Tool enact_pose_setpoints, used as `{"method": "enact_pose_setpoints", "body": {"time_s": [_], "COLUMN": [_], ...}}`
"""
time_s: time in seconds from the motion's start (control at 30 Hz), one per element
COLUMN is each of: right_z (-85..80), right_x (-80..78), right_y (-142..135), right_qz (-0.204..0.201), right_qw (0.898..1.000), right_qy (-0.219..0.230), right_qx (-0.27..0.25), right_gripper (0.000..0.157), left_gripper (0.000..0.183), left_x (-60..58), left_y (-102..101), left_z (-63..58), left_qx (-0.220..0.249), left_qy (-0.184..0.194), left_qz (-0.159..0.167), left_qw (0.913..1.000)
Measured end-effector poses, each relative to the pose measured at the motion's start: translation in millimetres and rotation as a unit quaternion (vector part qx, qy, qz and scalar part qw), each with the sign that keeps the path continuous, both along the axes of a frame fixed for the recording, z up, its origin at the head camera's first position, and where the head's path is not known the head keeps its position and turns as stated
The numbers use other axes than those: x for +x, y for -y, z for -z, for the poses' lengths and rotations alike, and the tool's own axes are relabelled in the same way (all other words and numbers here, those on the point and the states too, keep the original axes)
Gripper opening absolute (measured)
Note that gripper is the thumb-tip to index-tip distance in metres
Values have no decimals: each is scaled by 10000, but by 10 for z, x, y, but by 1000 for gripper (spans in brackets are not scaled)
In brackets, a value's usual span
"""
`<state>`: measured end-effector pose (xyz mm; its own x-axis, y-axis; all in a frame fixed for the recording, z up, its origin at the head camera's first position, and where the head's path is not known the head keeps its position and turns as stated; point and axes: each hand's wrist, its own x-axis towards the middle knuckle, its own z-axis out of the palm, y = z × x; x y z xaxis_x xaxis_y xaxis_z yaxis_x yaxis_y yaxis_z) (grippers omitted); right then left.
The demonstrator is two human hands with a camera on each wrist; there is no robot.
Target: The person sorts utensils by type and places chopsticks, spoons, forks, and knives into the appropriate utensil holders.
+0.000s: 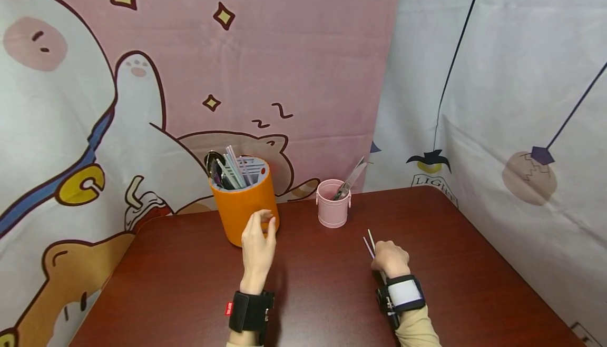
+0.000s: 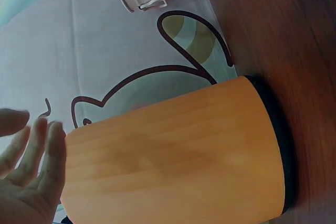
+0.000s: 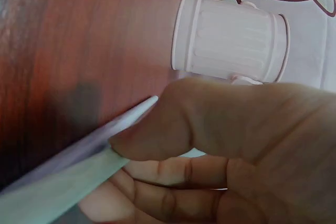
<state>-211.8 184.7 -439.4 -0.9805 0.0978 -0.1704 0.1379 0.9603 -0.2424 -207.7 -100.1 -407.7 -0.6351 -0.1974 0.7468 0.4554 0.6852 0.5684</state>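
Observation:
My right hand [image 1: 391,258] grips two thin pastel chopsticks over the right part of the table. One chopstick is pale green [image 3: 63,187] and the other purple [image 3: 76,153]; the thumb presses on them in the right wrist view. Part of their length is hidden by the hand. My left hand [image 1: 258,244] is raised in front of the orange utensil holder [image 1: 239,211], fingers slightly bent and nothing in them. More pastel sticks [image 1: 233,167] and a dark, shiny rounded utensil [image 1: 212,161] stand in that holder.
To the right of the holder, a small pink bucket [image 1: 332,213] holds metal utensils [image 1: 351,181] leaning right. Both containers stand near the back edge of the dark red-brown table [image 1: 322,289]. A printed cloth [image 1: 303,52] hangs behind it.

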Motion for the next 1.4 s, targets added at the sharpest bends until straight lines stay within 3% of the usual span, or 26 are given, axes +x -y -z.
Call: {"method": "enact_pose_setpoints", "body": {"time_s": [0.27,0.47,0.73,1.2,1.4], "right_z": [-125,-255,-416,-535,-552], "right_x": [20,69,104,154,186], "right_y": [-14,12,105,358,445], "right_qz": [-34,-242,-236,-958,-1203], "right_qw": [9996,9930,9767,9383,9251], "right_qy": [-219,-1013,-1781,-2909,-3176], "right_qx": [-196,-562,-1173,-1604,-1698], "right_gripper": [10,11,5,8,9], "left_gripper": [16,15,12,13,14], "left_x": [27,36,41,58,74], "left_y": [-33,-57,-95,-150,-198], "left_z": [-4,-2,-1,-14,-26], "left_qx": [-275,-449,-507,-384,-330], "left_qy": [778,1069,1111,1192,1233], "left_qz": [290,559,838,1168,1385], "left_qw": [9962,9917,9890,9852,9821]}}
